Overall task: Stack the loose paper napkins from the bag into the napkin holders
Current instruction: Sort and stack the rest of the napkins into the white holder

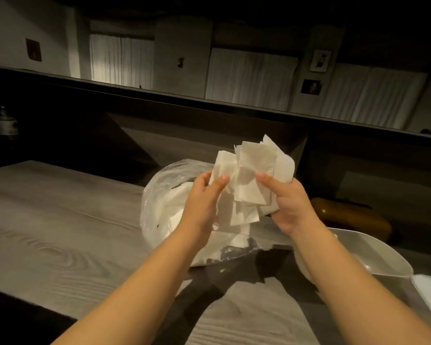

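Napkins (253, 175), a loose white bundle of them, are held up in both hands above a clear plastic bag (159, 195) on a pale wood-grain table (60, 220). The left hand (204, 195) pinches the bundle's left edge, thumb in front and fingers curled behind the paper; the right hand (287, 202) grips the right side the same way, its thumb pressed flat across the front sheet. Neither hand is spread open, and each holds nothing but paper.

The sheets sit skewed against one another, corners fanning out at the top and bottom, so the two-sided hold looks meant for squaring the edges into a tidy stack before it goes into a holder. Raising the bundle clear of the bag leaves room to shuffle the sheets without snagging the plastic.

The bundle stands roughly upright, its long axis running top to bottom and leaning slightly to the right, broad faces turned toward the camera. More white paper shows inside the bag, near the middle of the table. A white dish-like object (373, 255) lies near right, partly behind the right forearm; whether it is a napkin holder cannot be told. A brown object (346, 215) sits beyond it.
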A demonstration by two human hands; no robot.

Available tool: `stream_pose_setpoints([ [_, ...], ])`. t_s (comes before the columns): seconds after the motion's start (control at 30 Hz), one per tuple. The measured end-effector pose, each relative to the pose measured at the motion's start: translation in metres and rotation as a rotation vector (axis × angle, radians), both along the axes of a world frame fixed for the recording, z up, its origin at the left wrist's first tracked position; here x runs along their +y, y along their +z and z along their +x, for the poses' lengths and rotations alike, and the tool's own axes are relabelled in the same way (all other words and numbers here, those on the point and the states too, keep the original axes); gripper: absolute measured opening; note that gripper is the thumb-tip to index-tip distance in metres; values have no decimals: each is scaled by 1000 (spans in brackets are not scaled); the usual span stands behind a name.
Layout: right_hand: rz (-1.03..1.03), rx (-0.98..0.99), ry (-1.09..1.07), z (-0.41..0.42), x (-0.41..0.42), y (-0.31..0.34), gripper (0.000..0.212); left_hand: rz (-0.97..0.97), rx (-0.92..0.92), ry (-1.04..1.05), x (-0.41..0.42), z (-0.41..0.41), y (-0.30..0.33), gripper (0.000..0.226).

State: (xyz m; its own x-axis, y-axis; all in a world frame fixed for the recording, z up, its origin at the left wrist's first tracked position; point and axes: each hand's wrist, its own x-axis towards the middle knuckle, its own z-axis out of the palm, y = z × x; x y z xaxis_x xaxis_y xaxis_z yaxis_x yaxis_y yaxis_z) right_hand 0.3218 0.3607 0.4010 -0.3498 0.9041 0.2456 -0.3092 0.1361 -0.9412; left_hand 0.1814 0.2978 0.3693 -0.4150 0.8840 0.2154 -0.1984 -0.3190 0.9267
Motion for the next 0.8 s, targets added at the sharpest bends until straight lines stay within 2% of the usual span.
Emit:
stream_pose_setpoints([
  [0.07, -14, 5, -121, 17, -1, -16, 28, -55, -117, -162, 5, 24, -4, 38],
  [0.1, -12, -7, -189, 26, -1, -24, 26, -107, -109, -213, 9, 34, -9, 40],
  [0.2, 7, -59, -316, 44, -2, -42, 28, -253, 81, -218, 19, 56, -26, 46],
  [0.3, 106, -176, -303, 53, -4, -48, 36, -253, 22, -210, 20, 65, -37, 47],
  [0.4, 157, -226, -290, 51, -7, -55, 29, -226, 13, -183, 20, 60, -40, 39],
  [0.47, 106, -212, -287, 50, -8, -60, 24, -192, 27, -157, 20, 54, -43, 25],
  [0.63, -57, -72, -247, 56, -10, -59, 2, -191, 102, -153, 18, 52, -50, 16],
  [0.7, -48, -29, -244, 61, -11, -54, 5, -191, 119, -196, 16, 53, -49, 14],
  [0.8, 81, -21, -294, 70, -15, -46, 10, -184, 144, -231, 14, 52, -48, 18],
])
